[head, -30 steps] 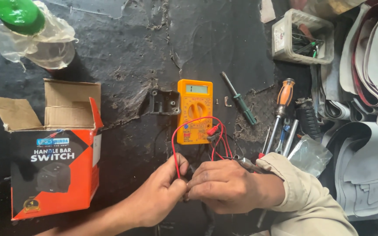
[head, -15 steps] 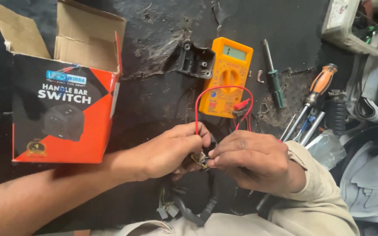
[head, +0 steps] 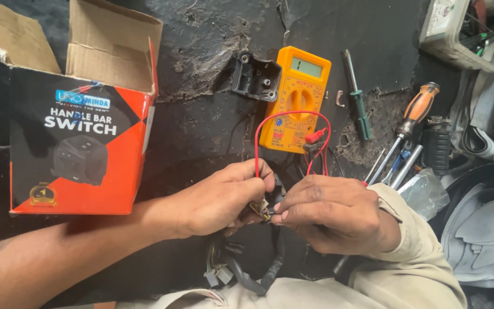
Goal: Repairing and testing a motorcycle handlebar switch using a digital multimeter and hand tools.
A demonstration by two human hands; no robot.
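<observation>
While the yellow multimeter (head: 295,98) is lying face up on the dark, pitted counter (head: 201,51), both hands are working close together just below it, toward the person. The left hand (head: 218,200) is coming in from the lower left with its fingers (head: 258,178) pinched together on the red test lead (head: 257,143), which is running up from the grip, arching over and plugging into the meter's lower end. The right hand (head: 333,214) is coming in from the right, its fingers (head: 284,213) closed on a small connector (head: 263,207) with brassy terminals; whether a probe tip is touching those terminals I cannot tell, since the fingertips are covering the spot. That connector is sitting right between the two hands, both touching or all but touching it, so neither is clearly the nearer. Its black wiring harness (head: 258,274) is trailing down and away toward the person's lap, so its long axis is running roughly toward and away from the meter.

A black plastic housing (head: 255,75) is lying just beside the meter's upper left corner. An open orange and black cardboard box (head: 81,126) is standing well off to the left. To the right, a green-handled screwdriver (head: 357,94) and an orange-handled screwdriver (head: 410,123) are lying among other tools, with a small plastic tray (head: 458,34) of parts at the far corner.
</observation>
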